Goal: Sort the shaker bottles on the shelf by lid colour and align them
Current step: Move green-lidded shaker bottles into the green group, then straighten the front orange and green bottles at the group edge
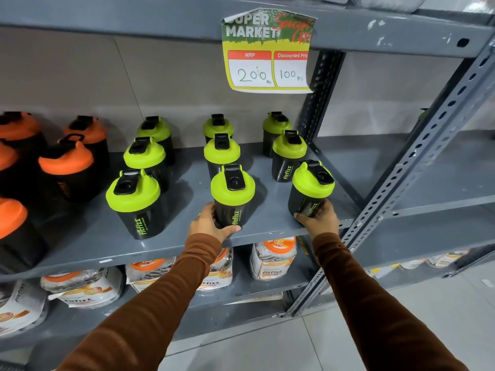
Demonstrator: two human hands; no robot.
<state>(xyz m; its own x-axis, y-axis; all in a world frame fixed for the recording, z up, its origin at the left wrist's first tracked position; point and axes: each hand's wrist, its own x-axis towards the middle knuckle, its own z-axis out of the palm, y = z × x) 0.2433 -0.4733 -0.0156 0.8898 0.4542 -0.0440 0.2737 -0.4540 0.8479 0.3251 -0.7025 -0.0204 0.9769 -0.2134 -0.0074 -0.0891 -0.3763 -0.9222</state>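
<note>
Black shaker bottles stand on a grey metal shelf (pixel 267 231). Green-lidded ones form three columns of three in the middle and right. Orange-lidded bottles (pixel 67 167) are grouped at the left. My left hand (pixel 211 223) grips the base of the front green-lidded bottle of the middle column (pixel 232 194). My right hand (pixel 318 216) grips the base of the front green-lidded bottle of the right column (pixel 312 188), which leans slightly to the left near the shelf's right end. The front bottle of the left green column (pixel 134 202) stands untouched.
A slotted grey upright (pixel 401 170) rises just right of my right hand. A yellow price sign (pixel 267 49) hangs from the shelf above. The lower shelf holds clear packaged jars with orange labels (pixel 273 258). Pale floor tiles lie below.
</note>
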